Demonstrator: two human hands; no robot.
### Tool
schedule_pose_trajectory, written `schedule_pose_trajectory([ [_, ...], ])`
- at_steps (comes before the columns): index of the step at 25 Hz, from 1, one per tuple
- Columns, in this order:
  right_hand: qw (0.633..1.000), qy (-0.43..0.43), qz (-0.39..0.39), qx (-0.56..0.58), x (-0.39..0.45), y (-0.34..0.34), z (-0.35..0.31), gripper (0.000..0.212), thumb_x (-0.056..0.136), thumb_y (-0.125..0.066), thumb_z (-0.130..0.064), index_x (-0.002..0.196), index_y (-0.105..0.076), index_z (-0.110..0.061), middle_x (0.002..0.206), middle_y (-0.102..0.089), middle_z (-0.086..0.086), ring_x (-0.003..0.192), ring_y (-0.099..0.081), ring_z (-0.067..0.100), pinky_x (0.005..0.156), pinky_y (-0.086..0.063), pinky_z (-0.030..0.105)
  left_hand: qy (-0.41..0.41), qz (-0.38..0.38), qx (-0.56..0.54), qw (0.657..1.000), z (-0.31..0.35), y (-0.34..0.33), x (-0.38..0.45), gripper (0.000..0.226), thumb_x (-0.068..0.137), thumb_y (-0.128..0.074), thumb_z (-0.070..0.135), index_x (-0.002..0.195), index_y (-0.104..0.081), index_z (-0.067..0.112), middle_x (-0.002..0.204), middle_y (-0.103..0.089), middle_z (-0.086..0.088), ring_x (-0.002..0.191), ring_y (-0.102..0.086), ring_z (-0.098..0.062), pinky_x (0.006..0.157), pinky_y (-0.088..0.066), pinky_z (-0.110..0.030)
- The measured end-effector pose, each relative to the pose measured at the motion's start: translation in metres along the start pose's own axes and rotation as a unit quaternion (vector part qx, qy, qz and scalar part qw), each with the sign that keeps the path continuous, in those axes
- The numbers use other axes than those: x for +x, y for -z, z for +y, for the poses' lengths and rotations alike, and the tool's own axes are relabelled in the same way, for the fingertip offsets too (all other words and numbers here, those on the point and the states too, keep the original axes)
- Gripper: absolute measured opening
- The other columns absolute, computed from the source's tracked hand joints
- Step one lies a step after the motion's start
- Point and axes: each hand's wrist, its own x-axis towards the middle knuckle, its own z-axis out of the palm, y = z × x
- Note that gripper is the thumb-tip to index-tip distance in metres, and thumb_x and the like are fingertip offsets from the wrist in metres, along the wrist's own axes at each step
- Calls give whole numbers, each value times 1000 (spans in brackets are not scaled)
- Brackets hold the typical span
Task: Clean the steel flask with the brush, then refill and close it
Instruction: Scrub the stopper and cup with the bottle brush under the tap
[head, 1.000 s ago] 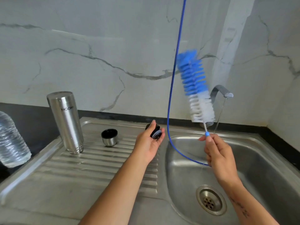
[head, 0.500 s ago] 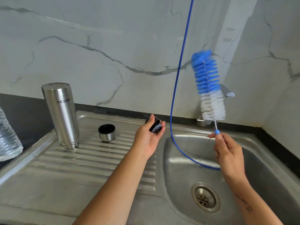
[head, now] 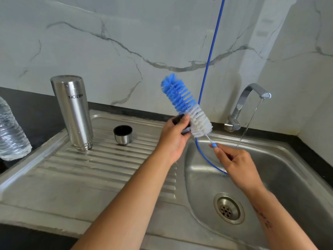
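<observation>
Right hand [head: 237, 165] pinches the thin handle of the blue-and-white bristle bottle brush [head: 185, 105], white bristles against the small black stopper [head: 178, 120] gripped in the left hand [head: 173, 136]. The tall cylindrical steel flask [head: 73, 112] stands upside down on the ridged steel drainboard [head: 100, 165], beside its steel cup cap [head: 123, 134].

Black stopper [head: 177, 119] mostly hidden behind left hand [head: 173, 139] fingers and white bristles of the brush [head: 185, 105]. Brush handle disappears inside right hand [head: 234, 163]. Plastic bottle [head: 10, 134] cut off by left edge. Blue cord [head: 212, 47] runs off top edge. Flask [head: 74, 112] mouth faces down, unseen.
</observation>
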Motion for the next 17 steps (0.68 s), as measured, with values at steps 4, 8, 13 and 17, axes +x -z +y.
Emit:
schedule_pose_trajectory([
  [4,995,16,-93,-15,1,-3,3,24,100,-61,-31,100,-81,-18,62,-37,-4,60,-27,7,54,-28,22,-39,64,-57,996,17,23,15,13,105,-52,7,107,-65,3,99,-74,-12,92,-72,-21,93,-58,-39],
  [8,999,-6,-45,-13,6,-8,-2,24,102,-61,-29,94,-82,-19,57,-29,-10,58,-23,8,51,-26,19,16,24,29,999,0,13,4,17,104,-53,4,119,-58,-1,110,-65,-17,105,-61,-25,96,-57,-37],
  [13,994,4,-105,15,-1,-5,-8,31,102,-60,-32,77,-74,-44,59,-28,-10,58,-22,8,52,-23,20,-12,51,-32,998,18,22,13,16,105,-51,8,110,-65,2,101,-75,-12,95,-73,-22,91,-59,-38],
  [17,999,-5,-4,53,4,-14,-17,25,104,-58,-26,97,-78,-13,56,-31,-11,54,-26,7,52,-23,19,78,9,-27,997,-5,3,-4,25,106,-52,20,123,-64,7,134,-67,-18,128,-62,-30,113,-46,-46],
])
